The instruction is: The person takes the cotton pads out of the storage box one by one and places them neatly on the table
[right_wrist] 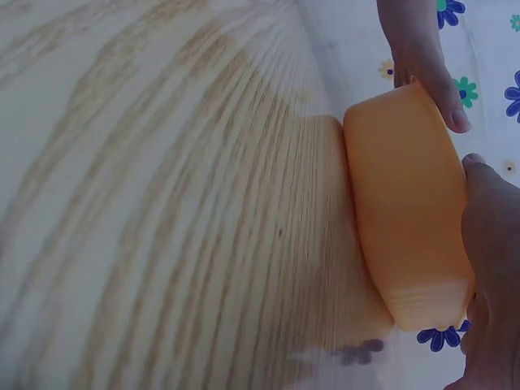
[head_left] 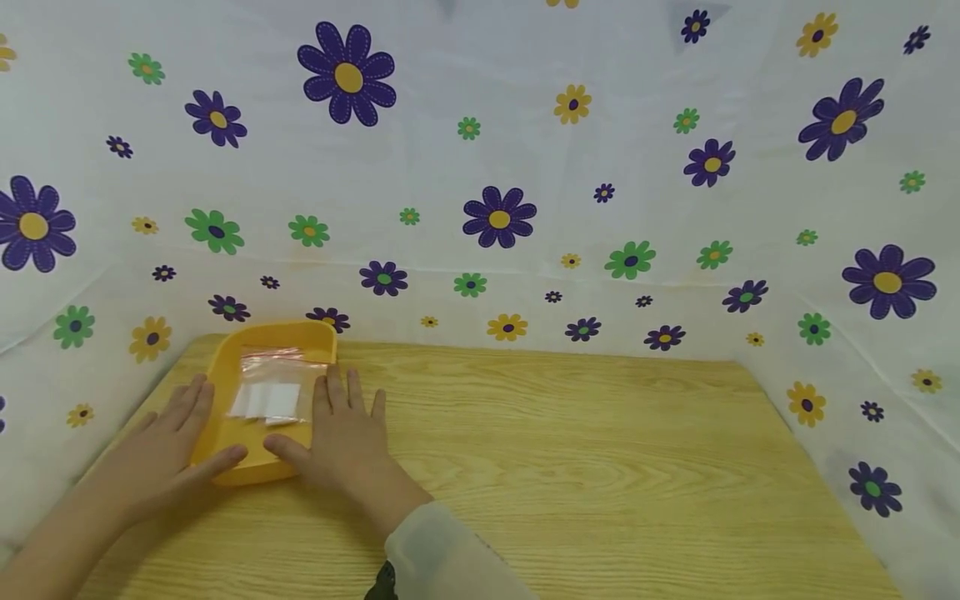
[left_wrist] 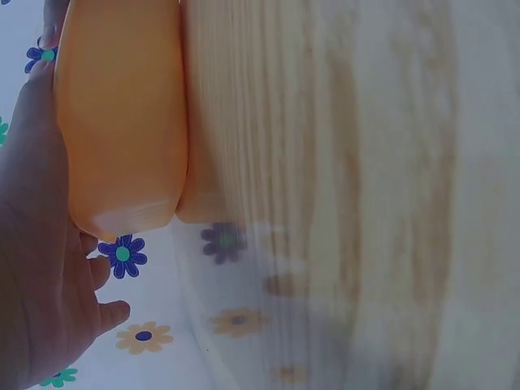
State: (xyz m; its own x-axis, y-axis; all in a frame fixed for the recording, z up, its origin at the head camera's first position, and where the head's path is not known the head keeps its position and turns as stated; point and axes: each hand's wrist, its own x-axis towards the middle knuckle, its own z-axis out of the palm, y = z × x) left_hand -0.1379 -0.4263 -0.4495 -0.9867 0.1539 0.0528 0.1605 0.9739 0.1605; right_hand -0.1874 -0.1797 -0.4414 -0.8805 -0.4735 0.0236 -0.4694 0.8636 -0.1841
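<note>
Table (head_left: 600,450): tray (head_left: 253,439) between both grips (head_left: 161,450) (head_left: 348,437).

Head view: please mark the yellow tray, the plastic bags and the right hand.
Yellow tray (head_left: 258,473), head view, near wall.
Plastic bags (head_left: 272,393), head view, their middle.
Right hand (head_left: 348,440), head view, back of hand.

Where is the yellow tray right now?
In the head view, the yellow tray sits at the back left of the wooden table, near the flowered cloth, between the person's left hand and right hand.
</note>
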